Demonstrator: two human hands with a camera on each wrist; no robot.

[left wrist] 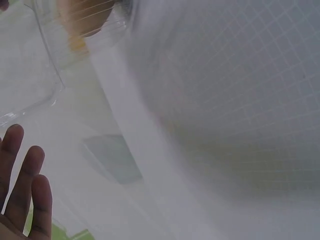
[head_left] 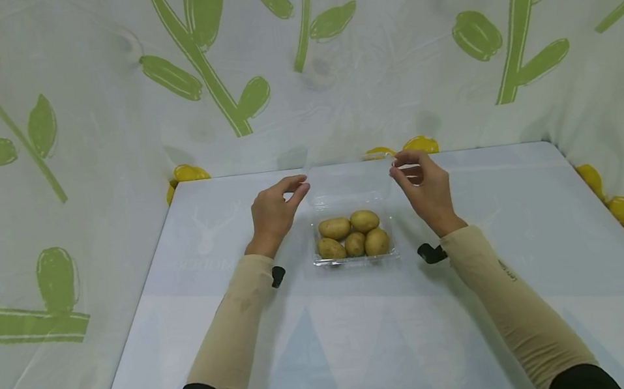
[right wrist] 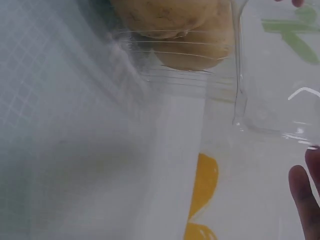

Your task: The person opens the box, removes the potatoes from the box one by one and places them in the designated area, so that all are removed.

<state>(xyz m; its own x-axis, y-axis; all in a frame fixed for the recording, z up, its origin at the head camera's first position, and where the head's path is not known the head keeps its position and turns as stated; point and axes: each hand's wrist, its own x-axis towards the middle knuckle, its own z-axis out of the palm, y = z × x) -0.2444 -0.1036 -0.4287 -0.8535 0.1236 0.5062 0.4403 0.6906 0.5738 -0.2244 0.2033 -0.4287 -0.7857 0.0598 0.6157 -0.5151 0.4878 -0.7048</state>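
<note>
Clear rectangular plastic container (head_left: 356,259) sits on the pale tabletop (head_left: 342,374) with its blue triangles, ahead of you between your two hands, its base holding five oval, yellow-brown potatoes (head_left: 355,242). Behind them rises its raised clear plastic lid (head_left: 348,180); your left hand (head_left: 276,213) pinches its left edge with the fingers, your right hand (head_left: 427,191) its right. Beyond hangs a white, floral-printed sheet (head_left: 391,79).

Plastic container (head_left: 356,259) on pale table (head_left: 367,345)
</note>
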